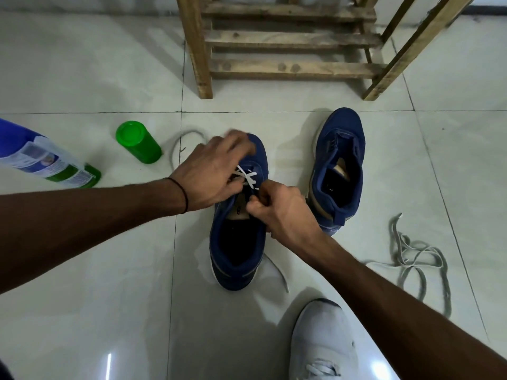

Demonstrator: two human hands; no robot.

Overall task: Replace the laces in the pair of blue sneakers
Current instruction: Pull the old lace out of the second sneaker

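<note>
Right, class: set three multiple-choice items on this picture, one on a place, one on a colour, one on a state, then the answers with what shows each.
1. Where does the tangled grey lace lie?
A) on the floor right of both blue sneakers
B) on the wooden rack
C) inside a sneaker

2. What colour is the new lace in the near sneaker?
A) black
B) white
C) red

3. What state is the other sneaker in?
A) fully laced
B) without any lace
C) tied in a bow

Answers: 1 A, it sprawls there beside them; 2 B, the new lace crosses white between the left hand and right hand; 3 B, its eyelets are bare.
</note>
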